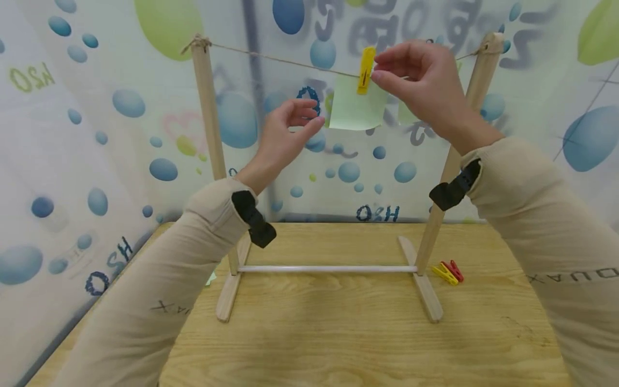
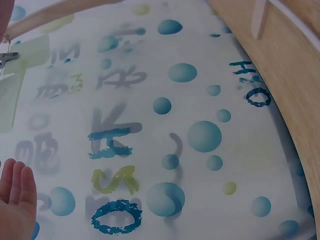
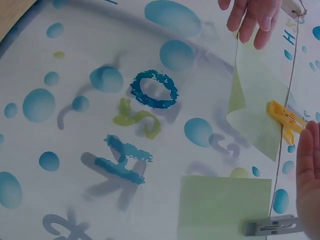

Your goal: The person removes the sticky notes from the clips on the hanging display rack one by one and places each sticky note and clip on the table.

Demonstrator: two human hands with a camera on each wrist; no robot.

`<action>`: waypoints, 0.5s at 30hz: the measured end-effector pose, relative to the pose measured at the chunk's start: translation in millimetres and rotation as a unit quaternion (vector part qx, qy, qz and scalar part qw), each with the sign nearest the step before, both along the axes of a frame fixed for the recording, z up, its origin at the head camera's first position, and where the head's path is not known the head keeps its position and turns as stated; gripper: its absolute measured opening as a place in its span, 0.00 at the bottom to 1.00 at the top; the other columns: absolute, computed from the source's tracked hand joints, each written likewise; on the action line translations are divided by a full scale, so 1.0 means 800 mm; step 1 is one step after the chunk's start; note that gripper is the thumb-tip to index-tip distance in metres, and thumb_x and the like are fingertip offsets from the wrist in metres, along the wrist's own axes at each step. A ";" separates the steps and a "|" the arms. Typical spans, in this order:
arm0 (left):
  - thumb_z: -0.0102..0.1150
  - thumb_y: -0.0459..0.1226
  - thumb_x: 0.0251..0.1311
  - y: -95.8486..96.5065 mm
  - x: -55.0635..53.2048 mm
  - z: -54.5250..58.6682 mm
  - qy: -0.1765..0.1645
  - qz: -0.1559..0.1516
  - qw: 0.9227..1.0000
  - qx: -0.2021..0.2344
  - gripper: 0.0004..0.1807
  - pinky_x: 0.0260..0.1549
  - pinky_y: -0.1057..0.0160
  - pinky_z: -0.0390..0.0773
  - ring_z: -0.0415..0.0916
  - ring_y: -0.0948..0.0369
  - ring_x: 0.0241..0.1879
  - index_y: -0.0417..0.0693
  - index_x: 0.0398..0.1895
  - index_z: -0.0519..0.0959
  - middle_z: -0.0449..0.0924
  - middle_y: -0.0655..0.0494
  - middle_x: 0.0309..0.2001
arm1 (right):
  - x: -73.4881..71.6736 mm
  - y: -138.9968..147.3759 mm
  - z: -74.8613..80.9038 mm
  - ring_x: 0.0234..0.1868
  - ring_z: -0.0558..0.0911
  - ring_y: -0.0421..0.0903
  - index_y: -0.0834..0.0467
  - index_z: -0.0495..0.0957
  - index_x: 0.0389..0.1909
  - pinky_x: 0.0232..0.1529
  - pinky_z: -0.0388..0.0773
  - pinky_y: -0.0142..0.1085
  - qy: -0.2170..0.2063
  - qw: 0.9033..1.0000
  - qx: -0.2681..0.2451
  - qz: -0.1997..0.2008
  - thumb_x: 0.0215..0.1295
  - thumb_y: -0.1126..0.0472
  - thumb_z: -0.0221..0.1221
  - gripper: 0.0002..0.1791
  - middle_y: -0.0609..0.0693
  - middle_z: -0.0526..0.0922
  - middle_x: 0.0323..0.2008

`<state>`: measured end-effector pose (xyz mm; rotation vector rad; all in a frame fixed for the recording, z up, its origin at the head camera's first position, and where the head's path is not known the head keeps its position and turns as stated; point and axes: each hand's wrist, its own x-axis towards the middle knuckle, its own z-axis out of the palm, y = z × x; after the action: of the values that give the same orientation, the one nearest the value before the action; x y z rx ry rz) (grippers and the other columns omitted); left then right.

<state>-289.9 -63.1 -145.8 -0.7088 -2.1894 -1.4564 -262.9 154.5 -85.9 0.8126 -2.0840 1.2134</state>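
A pale green sheet of paper [image 1: 355,110] hangs from the string [image 1: 285,60], with a yellow clothespin [image 1: 366,70] at its top edge. My right hand [image 1: 425,80] is just right of this clothespin, fingers extended and fingertips close against it. Whether they touch it is hard to tell. My left hand [image 1: 287,131] hovers left of the paper, thumb and fingers apart and holding nothing; its fingertips also show near the paper's edge in the right wrist view. A second green sheet [image 3: 225,207], clipped by a grey clothespin [image 3: 272,227], hangs farther right, mostly behind my right hand in the head view.
The string runs between two wooden posts [image 1: 208,107] joined low down by a white rod [image 1: 329,269]. Yellow and red clothespins [image 1: 447,272] lie on the wooden table [image 1: 309,333] by the right foot. A patterned curtain [image 1: 348,172] stands behind.
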 end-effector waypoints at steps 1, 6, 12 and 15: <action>0.56 0.43 0.56 0.004 -0.003 0.002 -0.004 0.002 1.000 0.001 0.22 0.41 0.69 0.71 0.71 0.64 0.43 0.48 0.53 0.70 0.74 0.56 0.44 | -0.002 -0.001 0.003 0.37 0.76 0.42 0.63 0.76 0.43 0.41 0.72 0.26 0.010 1.000 0.001 -0.007 0.56 0.64 0.59 0.14 0.49 0.79 0.39; 0.57 0.44 0.55 0.020 -0.011 0.008 -0.018 -0.004 1.000 0.023 0.23 0.41 0.69 0.71 0.70 0.65 0.43 0.48 0.54 0.69 0.73 0.57 0.44 | -0.011 -0.005 0.014 0.40 0.75 0.42 0.62 0.76 0.44 0.45 0.71 0.28 0.020 0.999 0.001 -0.035 0.56 0.62 0.59 0.14 0.49 0.78 0.41; 0.57 0.43 0.55 0.036 -0.017 0.007 -0.036 0.000 0.997 0.064 0.21 0.40 0.68 0.72 0.71 0.64 0.42 0.48 0.52 0.71 0.75 0.55 0.42 | -0.017 -0.009 0.020 0.48 0.73 0.43 0.60 0.73 0.49 0.51 0.67 0.29 -0.012 0.998 -0.011 -0.054 0.58 0.60 0.57 0.18 0.51 0.75 0.46; 0.57 0.41 0.55 0.044 -0.020 0.004 -0.046 0.000 0.994 0.095 0.19 0.40 0.69 0.72 0.72 0.63 0.41 0.46 0.50 0.72 0.75 0.54 0.42 | -0.018 -0.012 0.021 0.52 0.71 0.42 0.59 0.69 0.54 0.54 0.65 0.29 -0.059 0.997 -0.010 -0.053 0.59 0.59 0.56 0.21 0.52 0.72 0.52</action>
<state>-305.6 -28.1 -142.8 -0.5862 -2.0802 -1.7019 -277.1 144.8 -68.9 0.6263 -2.1754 1.2497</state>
